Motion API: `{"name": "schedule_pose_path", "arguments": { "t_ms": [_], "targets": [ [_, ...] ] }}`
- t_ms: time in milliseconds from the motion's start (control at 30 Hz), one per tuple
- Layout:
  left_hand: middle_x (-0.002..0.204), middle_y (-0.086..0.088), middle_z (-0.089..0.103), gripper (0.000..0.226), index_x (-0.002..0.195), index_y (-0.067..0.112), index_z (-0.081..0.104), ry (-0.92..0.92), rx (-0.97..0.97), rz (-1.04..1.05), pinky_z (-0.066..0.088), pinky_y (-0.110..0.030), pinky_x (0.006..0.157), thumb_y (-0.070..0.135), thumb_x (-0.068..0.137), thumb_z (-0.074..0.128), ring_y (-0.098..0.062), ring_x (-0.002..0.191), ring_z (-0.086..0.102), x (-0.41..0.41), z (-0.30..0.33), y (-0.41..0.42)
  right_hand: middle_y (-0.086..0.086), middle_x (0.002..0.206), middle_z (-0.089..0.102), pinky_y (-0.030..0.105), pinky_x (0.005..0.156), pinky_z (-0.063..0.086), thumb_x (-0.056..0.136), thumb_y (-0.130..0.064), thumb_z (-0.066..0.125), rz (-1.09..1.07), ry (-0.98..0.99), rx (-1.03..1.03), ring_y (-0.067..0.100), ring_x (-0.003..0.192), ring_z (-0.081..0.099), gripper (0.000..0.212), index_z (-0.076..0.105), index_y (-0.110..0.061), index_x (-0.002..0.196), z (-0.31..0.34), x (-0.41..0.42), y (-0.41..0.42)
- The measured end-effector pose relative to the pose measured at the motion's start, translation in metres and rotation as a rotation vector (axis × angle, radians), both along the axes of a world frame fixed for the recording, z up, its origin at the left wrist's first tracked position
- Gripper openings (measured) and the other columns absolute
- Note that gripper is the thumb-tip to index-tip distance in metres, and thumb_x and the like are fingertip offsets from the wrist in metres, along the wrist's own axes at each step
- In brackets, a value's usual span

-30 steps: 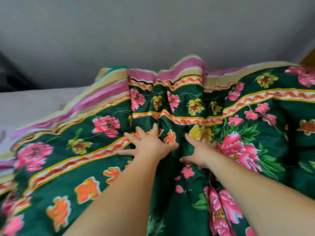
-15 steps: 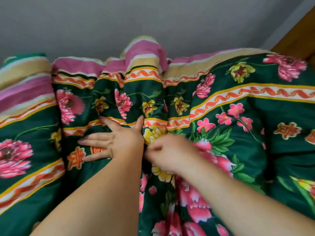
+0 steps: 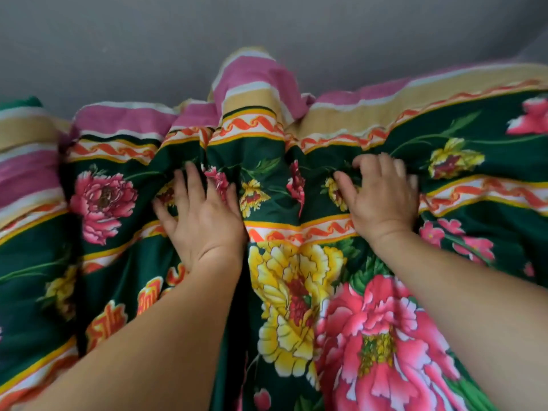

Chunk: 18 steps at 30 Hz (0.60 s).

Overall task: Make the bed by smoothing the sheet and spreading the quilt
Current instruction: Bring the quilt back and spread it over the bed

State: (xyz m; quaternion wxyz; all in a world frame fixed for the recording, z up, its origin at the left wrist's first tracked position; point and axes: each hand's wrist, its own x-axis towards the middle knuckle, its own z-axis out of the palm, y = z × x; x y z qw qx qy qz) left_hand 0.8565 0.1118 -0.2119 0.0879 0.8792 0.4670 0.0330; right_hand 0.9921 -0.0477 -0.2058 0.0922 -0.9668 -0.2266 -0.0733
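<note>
Cotton, glossy and dark green with pink and yellow peonies, the floral quilt (image 3: 296, 292) fills the head view from the near edge to its pink-and-tan striped border (image 3: 252, 81) at the far side, bunched into ridges against a grey surface (image 3: 267, 31) beyond. One quilt, two hands: the left hand (image 3: 204, 221) lies flat with fingers spread, gripping nothing; the right hand (image 3: 382, 200) presses down with fingertips curled into the cloth, though whether it pinches a fold I cannot tell. Sweeping both palms apart, left and right, should flatten the central ridge best. No sheet shows.
</note>
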Motion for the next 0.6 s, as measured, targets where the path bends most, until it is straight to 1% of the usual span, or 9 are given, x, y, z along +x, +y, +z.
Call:
{"name": "schedule_pose_path", "arguments": {
  "t_ms": [67, 100, 167, 233, 300, 367, 467, 533, 600],
  "targets": [
    [0.159, 0.003, 0.016, 0.052, 0.140, 0.018, 0.044, -0.024, -0.002, 0.016, -0.001, -0.048, 0.116, 0.044, 0.100, 0.024, -0.014, 0.146, 0.009, 0.000, 0.000, 0.001, 0.017, 0.098, 0.062, 0.042, 0.074, 0.037, 0.095, -0.054, 0.034, 0.028, 0.050, -0.007, 0.037, 0.098, 0.055, 0.052, 0.060, -0.008, 0.095, 0.004, 0.012, 0.006],
    [0.159, 0.003, 0.016, 0.052, 0.139, 0.017, 0.045, -0.024, 0.003, 0.017, -0.001, -0.047, 0.116, 0.044, 0.100, 0.024, -0.014, 0.146, 0.009, 0.001, 0.000, 0.002, 0.018, 0.096, 0.063, 0.040, 0.069, 0.034, 0.098, -0.049, 0.034, 0.035, 0.086, -0.015, 0.037, 0.095, 0.056, 0.049, 0.059, -0.007, 0.093, 0.005, 0.017, 0.009],
    [0.159, 0.003, 0.016, 0.054, 0.138, 0.017, 0.046, -0.012, 0.017, 0.020, -0.001, -0.046, 0.116, 0.045, 0.100, 0.020, -0.014, 0.146, 0.009, 0.001, 0.002, -0.001, 0.019, 0.093, 0.064, 0.036, 0.063, 0.029, 0.099, -0.048, 0.033, 0.038, 0.137, -0.032, 0.039, 0.090, 0.058, 0.049, 0.057, -0.007, 0.089, 0.009, 0.022, 0.010],
    [0.159, 0.004, 0.015, 0.054, 0.138, 0.018, 0.046, -0.001, 0.022, 0.029, -0.001, -0.046, 0.116, 0.045, 0.100, 0.018, -0.014, 0.146, 0.009, 0.000, 0.003, -0.001, 0.021, 0.096, 0.065, 0.036, 0.065, 0.035, 0.098, -0.050, 0.033, 0.043, 0.166, -0.028, 0.041, 0.090, 0.059, 0.050, 0.059, -0.008, 0.092, 0.020, 0.030, 0.014],
    [0.159, 0.004, 0.014, 0.053, 0.139, 0.019, 0.045, 0.000, 0.020, 0.045, -0.002, -0.046, 0.116, 0.044, 0.099, 0.020, -0.013, 0.146, 0.008, 0.001, 0.003, 0.000, 0.023, 0.105, 0.065, 0.038, 0.074, 0.042, 0.099, -0.049, 0.032, 0.045, 0.144, -0.013, 0.042, 0.097, 0.060, 0.049, 0.062, -0.010, 0.103, 0.032, 0.049, 0.022],
    [0.159, 0.004, 0.015, 0.053, 0.140, 0.018, 0.043, -0.016, 0.021, 0.078, -0.002, -0.046, 0.116, 0.044, 0.099, 0.021, -0.014, 0.146, 0.008, 0.003, 0.002, 0.003, 0.025, 0.109, 0.064, 0.040, 0.079, 0.043, 0.100, -0.048, 0.032, 0.044, 0.114, 0.018, 0.043, 0.100, 0.059, 0.050, 0.063, -0.009, 0.106, 0.035, 0.069, 0.033],
    [0.158, 0.004, 0.017, 0.052, 0.140, 0.019, 0.042, -0.026, 0.027, 0.096, 0.000, -0.046, 0.116, 0.043, 0.099, 0.022, -0.014, 0.146, 0.010, 0.008, 0.002, 0.004, 0.025, 0.104, 0.065, 0.040, 0.072, 0.039, 0.101, -0.045, 0.034, 0.072, 0.090, 0.071, 0.044, 0.095, 0.059, 0.049, 0.063, -0.006, 0.099, 0.017, 0.078, 0.038],
    [0.157, 0.003, 0.020, 0.052, 0.140, 0.019, 0.042, -0.031, 0.050, 0.098, 0.004, -0.047, 0.116, 0.043, 0.099, 0.020, -0.015, 0.145, 0.014, 0.008, 0.000, 0.004, 0.025, 0.099, 0.065, 0.038, 0.064, 0.033, 0.101, -0.042, 0.036, 0.085, 0.036, 0.114, 0.044, 0.090, 0.059, 0.047, 0.062, -0.003, 0.094, 0.006, 0.075, 0.037],
    [0.155, 0.002, 0.026, 0.057, 0.140, 0.017, 0.043, -0.043, 0.069, 0.106, 0.008, -0.048, 0.115, 0.044, 0.096, 0.019, -0.017, 0.143, 0.020, 0.006, -0.001, 0.004, 0.024, 0.095, 0.064, 0.037, 0.062, 0.028, 0.101, -0.040, 0.036, 0.091, 0.019, 0.121, 0.043, 0.087, 0.059, 0.046, 0.060, -0.003, 0.089, 0.003, 0.076, 0.033]
  ]
}}
